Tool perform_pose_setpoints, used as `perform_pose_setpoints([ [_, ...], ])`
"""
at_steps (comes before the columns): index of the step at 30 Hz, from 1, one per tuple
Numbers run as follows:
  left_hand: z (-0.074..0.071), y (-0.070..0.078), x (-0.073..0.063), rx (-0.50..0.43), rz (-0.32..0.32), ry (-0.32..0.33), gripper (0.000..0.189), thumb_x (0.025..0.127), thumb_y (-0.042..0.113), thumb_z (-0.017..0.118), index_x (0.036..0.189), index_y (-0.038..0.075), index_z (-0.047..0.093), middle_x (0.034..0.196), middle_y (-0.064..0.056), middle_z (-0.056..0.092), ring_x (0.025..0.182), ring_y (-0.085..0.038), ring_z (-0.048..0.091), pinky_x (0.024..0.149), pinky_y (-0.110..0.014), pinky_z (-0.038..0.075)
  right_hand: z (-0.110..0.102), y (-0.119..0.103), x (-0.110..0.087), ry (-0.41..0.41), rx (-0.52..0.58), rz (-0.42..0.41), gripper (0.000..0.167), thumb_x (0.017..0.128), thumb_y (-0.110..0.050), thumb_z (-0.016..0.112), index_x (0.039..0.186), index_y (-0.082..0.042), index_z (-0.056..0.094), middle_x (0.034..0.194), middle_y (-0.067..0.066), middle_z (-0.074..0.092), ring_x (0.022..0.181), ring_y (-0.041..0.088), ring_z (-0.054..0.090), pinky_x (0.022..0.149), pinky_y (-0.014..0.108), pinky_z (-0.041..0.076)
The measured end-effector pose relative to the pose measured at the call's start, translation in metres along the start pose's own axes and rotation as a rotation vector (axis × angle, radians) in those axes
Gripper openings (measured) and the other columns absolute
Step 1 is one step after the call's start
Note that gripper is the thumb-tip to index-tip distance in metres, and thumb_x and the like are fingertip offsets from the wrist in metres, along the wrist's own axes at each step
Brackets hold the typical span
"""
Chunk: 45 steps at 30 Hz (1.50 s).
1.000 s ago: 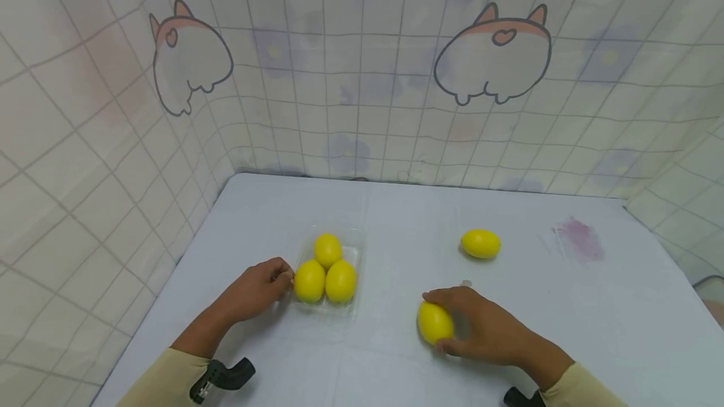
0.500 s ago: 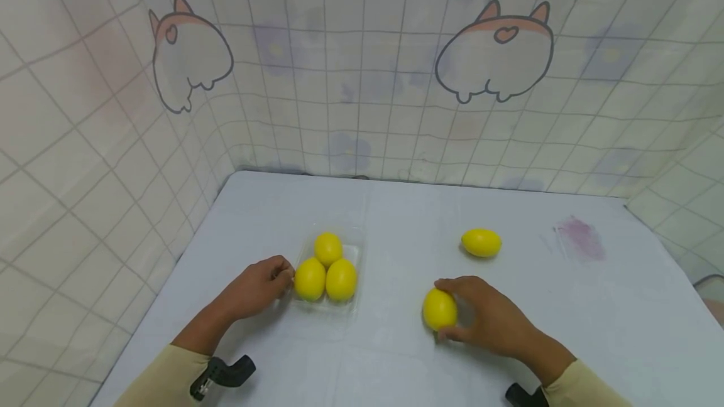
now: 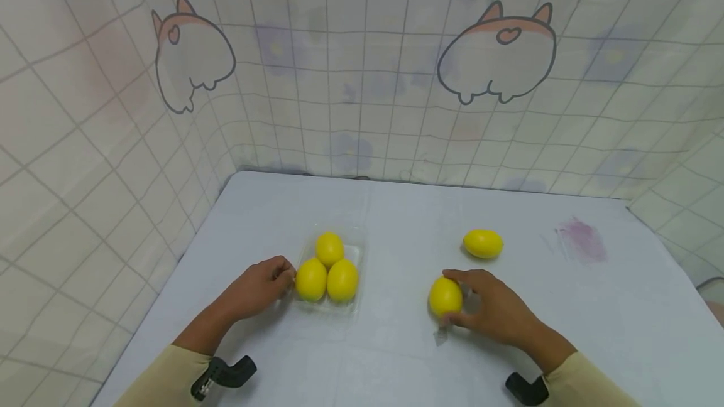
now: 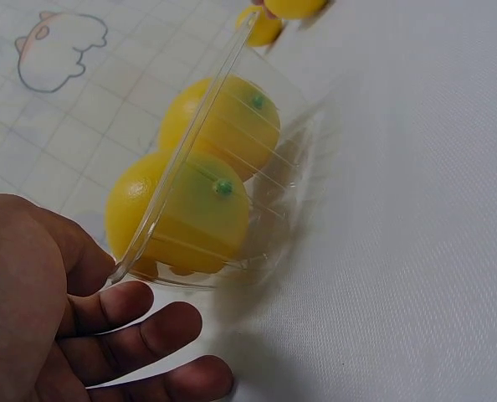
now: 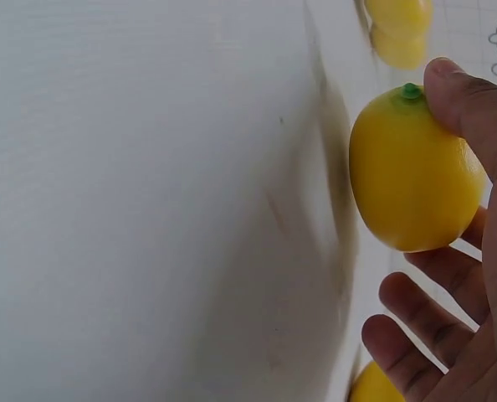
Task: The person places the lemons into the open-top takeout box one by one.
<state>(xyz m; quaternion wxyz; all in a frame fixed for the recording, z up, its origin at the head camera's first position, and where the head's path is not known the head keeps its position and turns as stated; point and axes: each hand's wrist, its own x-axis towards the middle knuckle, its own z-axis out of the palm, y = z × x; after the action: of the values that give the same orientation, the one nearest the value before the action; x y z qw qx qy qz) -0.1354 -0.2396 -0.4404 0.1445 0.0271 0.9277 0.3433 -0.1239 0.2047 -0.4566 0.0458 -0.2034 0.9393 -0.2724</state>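
Note:
In the head view my right hand [image 3: 498,313] holds a yellow toy lemon [image 3: 445,296] between thumb and fingers. The right wrist view has the thumb [image 5: 474,109] at the lemon's green-tipped end, with the other fingers spread below. My left hand [image 3: 257,291] pinches the left rim of a clear plastic tray [image 3: 354,252], its remaining fingers loosely bent under the edge. Three toy lemons [image 3: 342,281] lie grouped in the tray. Seen through the tray wall in the left wrist view, two of them [image 4: 202,205] show green tips.
Another lemon [image 3: 482,244] lies on the white table [image 3: 396,218] beyond my right hand. Near the held lemon is a small see-through scrap [image 3: 440,335]. A pinkish stain [image 3: 582,239] marks the table at right. Patterned cloth [image 3: 367,80] walls the back and sides.
My right hand and its lemon have moved away from me and slightly right across the table. The left hand and the tray with its three lemons have stayed in place.

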Motion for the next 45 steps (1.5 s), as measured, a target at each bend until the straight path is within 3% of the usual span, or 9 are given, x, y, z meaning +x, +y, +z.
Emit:
perform_pose_setpoints([
  [5,0.001,0.000,-0.001,-0.009,-0.007,0.001,0.018,0.106,0.025,0.051,0.110,0.012,0.063,0.086,-0.003,0.059,0.073,-0.020,0.051,0.062,-0.035,0.043,-0.001,0.001,0.007,-0.011,0.015,0.032,0.077,0.078,-0.047,0.087,0.145,-0.021,0.058,0.140,0.002,0.059,0.107,0.022,0.060,0.092,0.047,0.051],
  [12,0.001,-0.002,-0.001,-0.022,0.015,0.004,0.019,0.106,0.025,0.050,0.110,0.011,0.063,0.084,-0.003,0.060,0.070,-0.019,0.052,0.060,-0.035,0.044,-0.004,-0.003,0.019,-0.003,0.013,0.006,0.079,0.080,-0.055,0.083,0.145,-0.018,0.058,0.140,0.006,0.060,0.105,0.025,0.061,0.089,0.051,0.052],
  [23,0.000,-0.001,-0.002,-0.021,0.009,0.008,0.018,0.106,0.024,0.050,0.110,0.012,0.063,0.083,-0.003,0.059,0.070,-0.020,0.051,0.060,-0.035,0.044,0.001,-0.014,0.044,0.022,0.032,-0.026,0.079,0.079,-0.053,0.084,0.146,-0.020,0.057,0.140,0.004,0.060,0.106,0.026,0.061,0.088,0.047,0.052],
  [45,0.000,-0.002,-0.001,-0.030,0.007,0.005,0.018,0.106,0.025,0.051,0.110,0.013,0.063,0.082,-0.002,0.059,0.070,-0.019,0.051,0.060,-0.035,0.043,0.007,-0.054,0.093,-0.018,0.093,0.005,0.083,0.078,-0.064,0.080,0.149,-0.030,0.053,0.145,0.000,0.054,0.111,0.027,0.060,0.090,0.045,0.052],
])
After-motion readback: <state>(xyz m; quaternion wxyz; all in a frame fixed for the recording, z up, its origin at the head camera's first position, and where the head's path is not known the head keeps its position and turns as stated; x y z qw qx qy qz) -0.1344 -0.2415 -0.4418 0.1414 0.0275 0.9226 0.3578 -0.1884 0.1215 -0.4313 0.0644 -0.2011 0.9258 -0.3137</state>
